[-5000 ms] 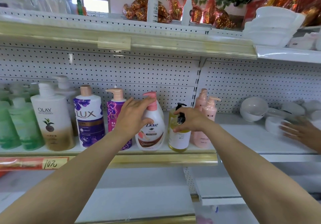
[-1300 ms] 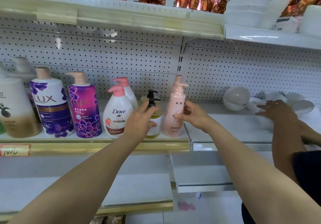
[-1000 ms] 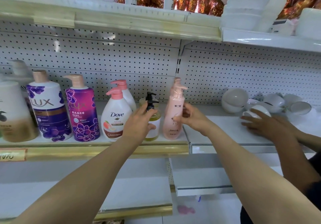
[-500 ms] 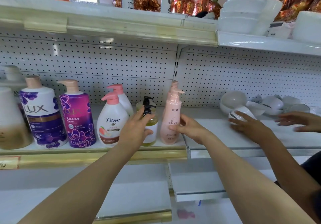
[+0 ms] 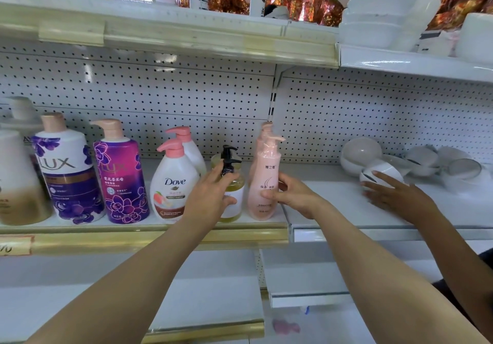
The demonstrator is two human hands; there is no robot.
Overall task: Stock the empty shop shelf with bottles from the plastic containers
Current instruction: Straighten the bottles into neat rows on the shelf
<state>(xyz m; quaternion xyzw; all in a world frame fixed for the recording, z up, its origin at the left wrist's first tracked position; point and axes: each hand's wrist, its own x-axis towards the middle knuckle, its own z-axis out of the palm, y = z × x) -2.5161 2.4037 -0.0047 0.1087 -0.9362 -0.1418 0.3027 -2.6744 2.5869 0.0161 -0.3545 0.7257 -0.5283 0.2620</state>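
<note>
Squaring up the last two bottles looks like the step in hand; the pale pink pump bottle (image 5: 264, 181) stands upright at the right end of the shelf (image 5: 160, 227), close to its front edge, with the right hand (image 5: 292, 197) wrapped round its lower body, thumb across the label and fingers behind; just beside it the amber bottle with the black pump (image 5: 229, 183) stands under the left hand (image 5: 209, 197), whose fingers lie spread and loose against its front, touching more than gripping; to do this well, I judge, keep each base flat, turn labels forward, and slide rather than lift; left of these stand the Dove bottle (image 5: 172, 183) and the purple Lux bottle (image 5: 121, 172); another person's hand (image 5: 394, 197) rests among white bowls (image 5: 361, 154) on the neighbouring shelf.
</note>
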